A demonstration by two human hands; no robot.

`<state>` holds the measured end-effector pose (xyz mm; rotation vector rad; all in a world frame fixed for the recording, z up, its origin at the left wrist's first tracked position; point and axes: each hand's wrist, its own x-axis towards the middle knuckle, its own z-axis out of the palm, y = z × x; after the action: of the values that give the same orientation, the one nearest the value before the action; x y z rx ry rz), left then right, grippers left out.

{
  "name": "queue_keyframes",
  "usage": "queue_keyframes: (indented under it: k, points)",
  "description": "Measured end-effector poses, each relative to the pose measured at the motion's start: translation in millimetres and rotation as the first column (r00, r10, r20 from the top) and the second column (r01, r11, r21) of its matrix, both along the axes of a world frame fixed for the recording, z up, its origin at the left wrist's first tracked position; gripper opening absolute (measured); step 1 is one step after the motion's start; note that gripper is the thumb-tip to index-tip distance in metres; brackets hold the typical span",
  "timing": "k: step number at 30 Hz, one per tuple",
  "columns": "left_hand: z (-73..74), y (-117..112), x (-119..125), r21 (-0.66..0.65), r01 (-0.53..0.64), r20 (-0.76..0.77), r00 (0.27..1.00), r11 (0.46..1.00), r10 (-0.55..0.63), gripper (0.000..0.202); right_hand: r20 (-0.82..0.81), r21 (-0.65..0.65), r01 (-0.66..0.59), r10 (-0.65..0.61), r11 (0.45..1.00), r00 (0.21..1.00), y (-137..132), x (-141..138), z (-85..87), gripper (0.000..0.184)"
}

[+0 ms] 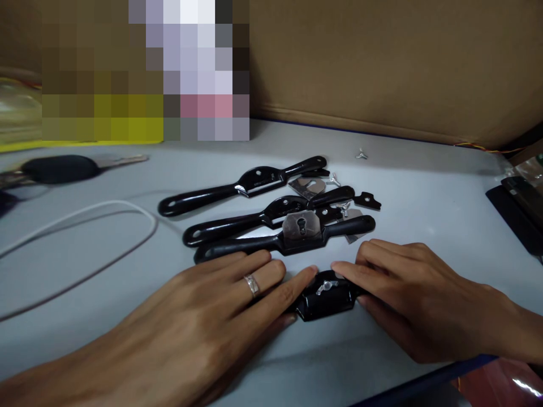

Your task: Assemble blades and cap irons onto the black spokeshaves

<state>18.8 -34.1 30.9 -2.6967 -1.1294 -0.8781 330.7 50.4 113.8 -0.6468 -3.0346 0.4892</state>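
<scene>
A black spokeshave [324, 297] with a silver wing nut lies on the grey table near the front edge. My left hand [220, 316], a ring on one finger, covers its left handle with the fingers laid over it. My right hand [407, 294] covers its right handle the same way. Three more black spokeshaves lie just beyond: the nearest one [297, 234] has a steel blade plate, the middle one [263, 217] and the far one [246, 186] have bare bodies. Loose blades [307, 186], a black cap [367, 199] and wing nuts [335, 180] lie among them.
A brown cardboard wall [382, 62] stands along the back of the table. A white cable [85, 232] loops across the left side. A dark-handled tool [59, 168] lies at far left, black packages [517, 209] at far right. One wing nut [361, 154] sits alone near the cardboard.
</scene>
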Motion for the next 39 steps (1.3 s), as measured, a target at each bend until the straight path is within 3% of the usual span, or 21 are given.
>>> queue_keyframes:
  k: [7, 24, 39]
  points:
    - [16.1, 5, 1, 0.029, 0.034, -0.091, 0.995, 0.999, -0.031, 0.037, -0.053, 0.07, -0.004, 0.008, 0.998, 0.999, -1, 4, -3.7, 0.033]
    - [20.0, 6, 8, 0.047, 0.048, -0.072, 0.996, 0.998, -0.045, 0.037, -0.157, 0.201, -0.07, 0.103, 0.977, 0.982, -2, 8, -9.6, 0.036]
    - [21.7, 9, 10, 0.045, 0.046, -0.085, 0.996, 0.998, -0.042, 0.037, -0.149, 0.188, -0.066, 0.095, 0.98, 0.984, -1, 7, -7.3, 0.037]
